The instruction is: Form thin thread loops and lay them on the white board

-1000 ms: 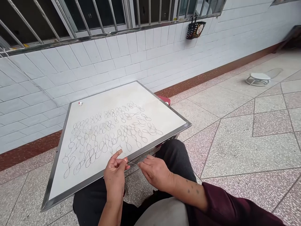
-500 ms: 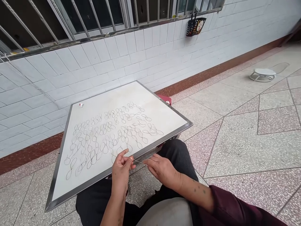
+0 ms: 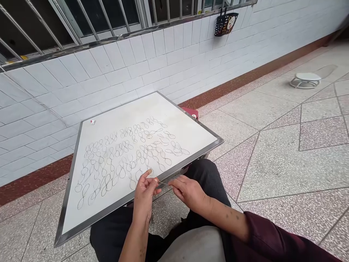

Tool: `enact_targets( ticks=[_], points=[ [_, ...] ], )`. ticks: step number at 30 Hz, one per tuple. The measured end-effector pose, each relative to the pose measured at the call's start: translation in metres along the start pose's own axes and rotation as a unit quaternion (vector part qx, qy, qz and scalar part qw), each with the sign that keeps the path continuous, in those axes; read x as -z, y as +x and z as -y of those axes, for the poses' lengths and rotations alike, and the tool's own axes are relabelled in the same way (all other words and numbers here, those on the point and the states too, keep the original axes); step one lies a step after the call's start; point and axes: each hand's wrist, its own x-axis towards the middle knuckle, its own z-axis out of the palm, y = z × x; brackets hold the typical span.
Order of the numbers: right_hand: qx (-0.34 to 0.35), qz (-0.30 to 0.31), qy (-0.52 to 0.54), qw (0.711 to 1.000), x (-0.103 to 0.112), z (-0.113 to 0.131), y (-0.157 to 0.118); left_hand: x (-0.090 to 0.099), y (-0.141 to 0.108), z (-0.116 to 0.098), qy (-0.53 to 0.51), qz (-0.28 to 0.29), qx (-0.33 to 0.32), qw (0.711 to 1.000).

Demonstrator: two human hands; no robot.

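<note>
A thin cord (image 3: 164, 183) stretches between my two hands just off the table's near edge. My left hand (image 3: 145, 189) pinches one end between thumb and fingers, with its index finger raised. My right hand (image 3: 188, 191) has its fingers closed on the other end. In front of them, a white table (image 3: 185, 127) with a metal rim carries several rows of thin looped cords (image 3: 120, 149), many twisted into figure-eight shapes. What the cord is made of I cannot tell.
A small red-and-white item (image 3: 93, 122) lies at the table's far left corner. A red stool (image 3: 191, 112) shows behind the table. The tiled wall has a barred window and a hanging black basket (image 3: 225, 24). A low white chair (image 3: 307, 79) stands on the floor at right.
Both hands have shifted slightly right, still holding the cord taut between them. The view has tilted a little. The loops on the table look unmoved.
</note>
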Motion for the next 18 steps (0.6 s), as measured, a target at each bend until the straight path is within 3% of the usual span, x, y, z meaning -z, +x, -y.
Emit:
enact_targets(
  ticks=[8, 12, 15, 18],
  points=[
    [-0.048, -0.022, 0.017, 0.998, 0.001, -0.008, 0.002, -0.001, -0.002, 0.002, -0.004, 0.009, 0.022, 1.0],
    [-0.099, -0.043, -0.009, 0.994, 0.009, -0.031, 0.012, 0.011, -0.005, 0.003, 0.013, -0.004, 0.024, 1.0],
    [-0.182, -0.033, -0.04, 0.982, 0.02, -0.064, 0.038, 0.034, -0.003, 0.007, 0.019, -0.07, 0.006, 0.997],
    [-0.246, -0.036, -0.066, 0.966, 0.031, -0.106, 0.076, 0.069, 0.003, 0.011, 0.038, -0.181, -0.04, 0.982]
  ],
)
